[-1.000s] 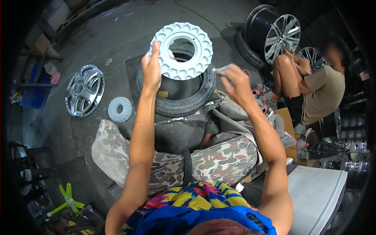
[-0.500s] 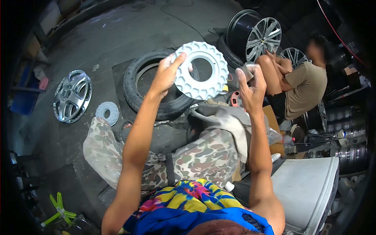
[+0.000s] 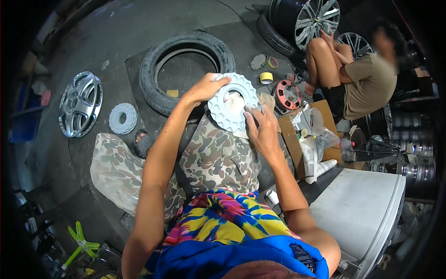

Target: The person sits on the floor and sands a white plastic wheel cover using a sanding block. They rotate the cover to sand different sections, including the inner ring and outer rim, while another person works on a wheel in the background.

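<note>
A pale grey scalloped ring is held up off the near right side of the tyre, over the camouflage cloth. Its upper left rim is clamped by the left hand, the thumb laid on the face and the other fingers mostly hidden behind, probably so that the rest of the face is left free. The ring's lower right part is met by the bent fingers of the right hand; whether anything is pinched there (the view is blocked by the hand itself) cannot be told. A smaller grey ring is laid left of the tyre, and a silver wheel cover is set farther left, perhaps for room. On the tyre's near side, at the chest, a dark label is seen; its writing cannot be made out.
</note>
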`<act>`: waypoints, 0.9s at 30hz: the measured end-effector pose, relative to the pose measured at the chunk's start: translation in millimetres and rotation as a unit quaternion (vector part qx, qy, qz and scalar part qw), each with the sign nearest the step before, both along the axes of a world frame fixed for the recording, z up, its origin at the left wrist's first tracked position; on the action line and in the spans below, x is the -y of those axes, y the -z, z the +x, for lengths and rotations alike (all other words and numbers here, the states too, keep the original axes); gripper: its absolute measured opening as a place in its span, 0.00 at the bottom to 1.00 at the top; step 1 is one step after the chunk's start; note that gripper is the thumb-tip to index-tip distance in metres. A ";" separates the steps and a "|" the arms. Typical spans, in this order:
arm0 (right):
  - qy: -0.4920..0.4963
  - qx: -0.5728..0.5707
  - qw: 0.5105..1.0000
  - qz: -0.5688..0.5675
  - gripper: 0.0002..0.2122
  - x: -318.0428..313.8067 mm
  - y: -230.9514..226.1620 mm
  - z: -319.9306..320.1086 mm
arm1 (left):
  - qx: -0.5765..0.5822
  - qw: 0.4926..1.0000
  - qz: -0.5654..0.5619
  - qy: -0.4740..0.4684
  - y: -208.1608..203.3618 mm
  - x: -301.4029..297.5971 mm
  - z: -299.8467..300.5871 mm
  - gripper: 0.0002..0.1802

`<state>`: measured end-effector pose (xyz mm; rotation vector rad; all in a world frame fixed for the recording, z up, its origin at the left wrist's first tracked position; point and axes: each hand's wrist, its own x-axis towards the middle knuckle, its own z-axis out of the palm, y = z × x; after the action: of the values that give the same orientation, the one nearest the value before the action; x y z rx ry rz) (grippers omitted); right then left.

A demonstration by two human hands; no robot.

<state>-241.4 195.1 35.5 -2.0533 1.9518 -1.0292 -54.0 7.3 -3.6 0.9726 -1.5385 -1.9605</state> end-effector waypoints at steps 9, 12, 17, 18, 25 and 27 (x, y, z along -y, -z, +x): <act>0.029 0.011 0.998 -0.047 0.07 29.6 23.0 -2.7 | 0.021 0.999 -0.006 0.047 12.1 6.6 -3.1 0.23; 0.037 -0.058 0.996 -0.048 0.06 24.0 21.7 -3.4 | 0.037 0.999 -0.007 0.030 10.4 8.1 -0.7 0.23; 0.039 -0.003 0.998 -0.051 0.07 21.8 24.5 -0.7 | 0.044 0.997 -0.030 0.056 18.5 9.4 -0.3 0.22; 0.020 0.019 0.998 -0.064 0.06 38.4 23.3 -0.1 | 0.052 0.996 -0.037 0.061 12.5 9.2 -0.4 0.22; -0.133 -0.021 0.990 -0.043 0.10 20.6 8.8 37.1 | 0.002 0.999 -0.032 -0.006 18.4 2.4 0.8 0.20; -0.150 -0.027 0.988 -0.014 0.10 -2.0 8.5 18.9 | -0.021 0.999 -0.018 -0.027 23.9 -1.0 2.4 0.21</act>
<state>-222.5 197.1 27.0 -2.3202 1.5885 -0.9459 -51.6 8.3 -27.5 0.9431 -1.5034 -1.8973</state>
